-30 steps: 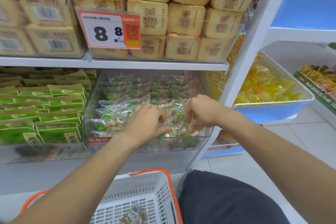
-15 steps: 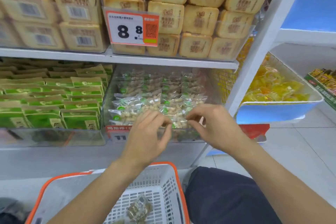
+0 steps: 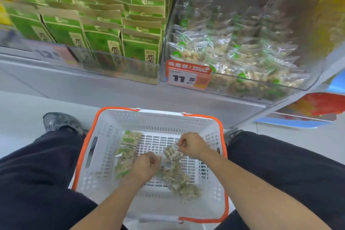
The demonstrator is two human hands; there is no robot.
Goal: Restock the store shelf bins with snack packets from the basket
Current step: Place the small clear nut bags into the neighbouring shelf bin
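**Store aisle, low shelf: reaching into basket for more packets**

Store floor, pale tile, shelf unit straight ahead. On shelf, right side: clear bin (image 3: 308,87) fairly full of clear snack packets (image 3: 233,56) with green dots, red price tag (image 3: 188,76) reading 11.5 clipped at front left. Left neighbour: second clear bin with green-and-kraft pouches (image 3: 104,30) standing in rows. Blue tray edge and red-orange packaging at far right, blurred.

White basket (image 3: 104,173) with orange handles on floor between dark-trousered knees, just below shelf. Inside: a few packets along left side (image 3: 127,153), more in a loose heap at centre right (image 3: 179,179). Count unclear, blurred.

Right hand (image 3: 192,145) down in basket, fingers curled, pinching top edge of one packet (image 3: 172,152) and lifting it slightly off the heap. Left hand (image 3: 145,168) also in basket, fingers curled over packets at centre; looks like a grasp, but which packet is caught underneath cannot be told, hidden by knuckles.

Step in hand, by judgement: pick-up stage, gathering next batch from basket. Task partway, several packets left in basket, bin has room near front and top.

Next move likely calls for: firm hold on both sides, lift clear of basket rim, carry up and forward over bin's front lip, lay packets down flat on existing stock. Slippery film, thin edge pinch on right, so a slip is possible; better hold lower on packet body. Keep clear of price tag on way in.
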